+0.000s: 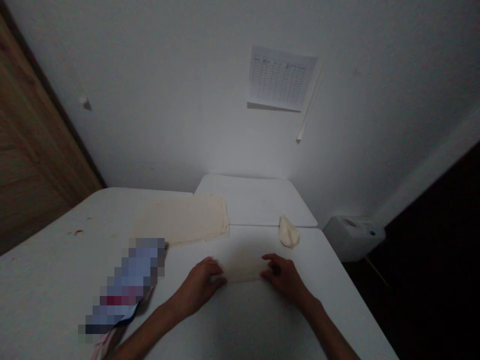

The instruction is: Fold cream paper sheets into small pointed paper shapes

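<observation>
A small, thin beige sheet, cloth-like, lies flat on the white table in front of me. At its left edge is my left hand, thumb and fingers slightly apart and touching the edge. My right hand is at the opposite edge, its index finger and thumb spread along the side and the other fingers curled under. Behind the right hand sits a folded or crumpled beige piece. Larger beige sheets lie layered to the left, beyond my left hand.
A blurred-out bluish item lies left of my left forearm. A white board adjoins the table at the wall. Right of the table stands a white container. A printed chart hangs on the wall; a wooden door is at left.
</observation>
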A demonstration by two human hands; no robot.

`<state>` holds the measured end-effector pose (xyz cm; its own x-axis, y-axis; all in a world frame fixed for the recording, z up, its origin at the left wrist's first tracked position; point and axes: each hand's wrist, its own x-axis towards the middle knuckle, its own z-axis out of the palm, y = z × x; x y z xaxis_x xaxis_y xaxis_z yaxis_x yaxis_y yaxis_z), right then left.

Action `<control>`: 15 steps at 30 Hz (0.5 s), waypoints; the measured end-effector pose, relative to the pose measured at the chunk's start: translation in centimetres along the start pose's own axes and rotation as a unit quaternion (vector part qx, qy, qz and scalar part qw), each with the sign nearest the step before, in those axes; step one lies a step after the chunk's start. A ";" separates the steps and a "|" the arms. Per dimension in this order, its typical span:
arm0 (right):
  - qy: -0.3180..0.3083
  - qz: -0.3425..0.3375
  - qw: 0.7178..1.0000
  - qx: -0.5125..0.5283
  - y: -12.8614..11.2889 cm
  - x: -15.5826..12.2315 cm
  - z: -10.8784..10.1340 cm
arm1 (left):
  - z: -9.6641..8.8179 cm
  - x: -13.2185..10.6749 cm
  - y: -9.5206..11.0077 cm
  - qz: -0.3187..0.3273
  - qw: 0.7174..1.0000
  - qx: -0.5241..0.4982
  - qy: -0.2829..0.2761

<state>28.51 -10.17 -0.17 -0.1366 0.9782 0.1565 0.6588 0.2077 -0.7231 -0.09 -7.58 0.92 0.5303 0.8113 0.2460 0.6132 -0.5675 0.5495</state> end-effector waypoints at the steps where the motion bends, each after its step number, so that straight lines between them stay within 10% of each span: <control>1: -0.001 0.000 1.000 0.007 0.1 0.0 0.0 | 0.1 0.0 -0.2 -0.012 1.000 0.003 0.000; 15: 0.009 -0.006 1.000 0.021 -0.3 0.0 -0.2 | 1.2 -0.3 -0.8 -0.038 0.998 0.038 0.024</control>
<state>28.40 -10.23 0.18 -0.1307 0.9752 0.1784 0.6260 0.2207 -0.7479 -0.03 -7.53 -0.50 0.4540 0.8567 0.2447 0.6938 -0.5123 0.5062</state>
